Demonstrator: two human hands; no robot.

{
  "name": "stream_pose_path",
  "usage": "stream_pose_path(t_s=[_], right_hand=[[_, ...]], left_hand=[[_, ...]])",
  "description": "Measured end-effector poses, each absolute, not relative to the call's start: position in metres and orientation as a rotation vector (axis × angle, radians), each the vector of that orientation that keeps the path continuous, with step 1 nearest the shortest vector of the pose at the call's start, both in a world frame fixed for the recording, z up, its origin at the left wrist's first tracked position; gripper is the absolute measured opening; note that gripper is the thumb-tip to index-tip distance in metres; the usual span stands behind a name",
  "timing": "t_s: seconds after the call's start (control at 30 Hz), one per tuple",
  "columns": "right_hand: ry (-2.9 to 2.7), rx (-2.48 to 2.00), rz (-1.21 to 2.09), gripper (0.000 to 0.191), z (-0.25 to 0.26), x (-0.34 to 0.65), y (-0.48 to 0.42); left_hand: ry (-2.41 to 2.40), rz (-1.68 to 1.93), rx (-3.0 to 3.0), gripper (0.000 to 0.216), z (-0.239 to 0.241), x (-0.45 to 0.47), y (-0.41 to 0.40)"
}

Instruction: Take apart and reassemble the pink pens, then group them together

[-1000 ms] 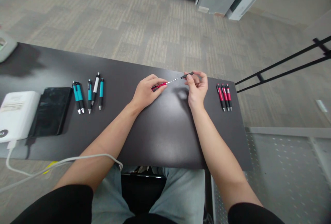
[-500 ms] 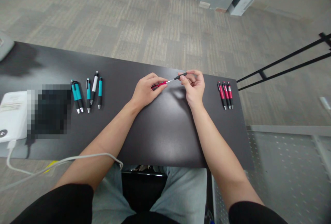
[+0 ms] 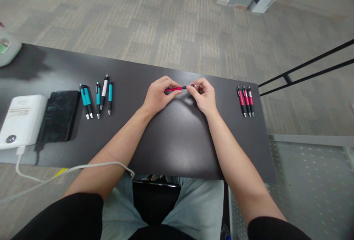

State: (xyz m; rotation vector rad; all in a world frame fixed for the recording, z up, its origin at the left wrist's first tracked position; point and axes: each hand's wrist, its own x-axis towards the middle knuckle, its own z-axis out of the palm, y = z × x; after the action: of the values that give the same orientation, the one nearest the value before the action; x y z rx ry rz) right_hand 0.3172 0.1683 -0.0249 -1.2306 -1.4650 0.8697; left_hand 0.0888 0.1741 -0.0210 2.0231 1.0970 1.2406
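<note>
Between the fingers of my left hand is the red barrel of a pen, lying roughly level above the table. My right hand pinches the pen's black grip section at the other end, its thumb and fingertips covering much of it. The black part meets the end of the red barrel; whether they are joined I cannot tell. Off to the right lie three red pens with black grips and silver tips. On the left are several teal pens and a white pen with a black grip.
A white power bank with a white cable sits at the left, beside a black phone-like slab. The cable crosses my left forearm. A white jug stands at the far left corner of the dark table.
My hands have brought the two pen parts together. The thin refill that showed between the barrel and the black grip is now covered. The view has shifted slightly.
</note>
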Motion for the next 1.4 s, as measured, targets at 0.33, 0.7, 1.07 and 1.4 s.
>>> stream_pose_path(t_s=[0.33, 0.7, 1.07, 1.4], right_hand=[[-1.545, -1.247, 0.866, 0.073, -0.022, 0.320, 0.165], [-1.650, -1.286, 0.836, 0.064, -0.024, 0.322, 0.166], [-1.737, -1.320, 0.852, 0.076, -0.018, 0.319, 0.164], [-1.698, -1.333, 0.881, 0.070, -0.014, 0.319, 0.163]], left_hand=[[1.151, 1.223, 1.997, 0.010, -0.018, 0.090, 0.174], [1.094, 1.260, 1.995, 0.009, -0.019, 0.090, 0.173], [1.057, 1.284, 2.024, 0.009, -0.024, 0.090, 0.175], [1.032, 1.308, 2.042, 0.007, -0.028, 0.088, 0.176]])
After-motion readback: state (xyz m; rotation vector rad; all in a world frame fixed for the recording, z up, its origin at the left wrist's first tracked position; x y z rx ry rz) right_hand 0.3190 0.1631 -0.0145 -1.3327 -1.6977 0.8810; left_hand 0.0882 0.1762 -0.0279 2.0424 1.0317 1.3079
